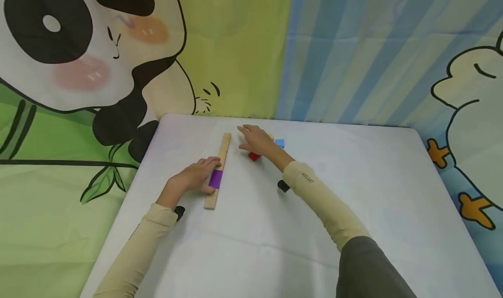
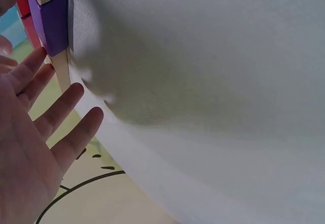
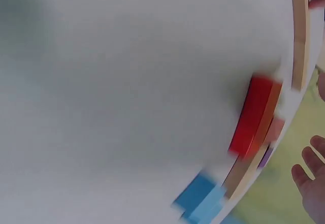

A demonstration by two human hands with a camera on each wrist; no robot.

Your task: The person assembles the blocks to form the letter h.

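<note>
A straight row of plain wooden blocks [image 1: 210,202] with one purple block [image 1: 215,179] in it lies on the white table. My left hand [image 1: 196,176] is beside this row, thumb and fingertips at the purple part. In the left wrist view its fingers [image 2: 61,107] are spread and fairly straight, two tips right at the purple block [image 2: 50,23]. My right hand [image 1: 255,141] hovers with loosely extended fingers over a loose group, partly hiding it. A red block [image 3: 251,115], a blue block [image 3: 198,191] and a wooden block [image 3: 238,178] show there.
The white table [image 1: 314,228] stretches toward the right and front. Behind it hangs a cloth backdrop [image 1: 235,49] with a cartoon panda. A small purple block [image 3: 265,158] and a pinkish-red block [image 3: 275,128] lie behind the red one.
</note>
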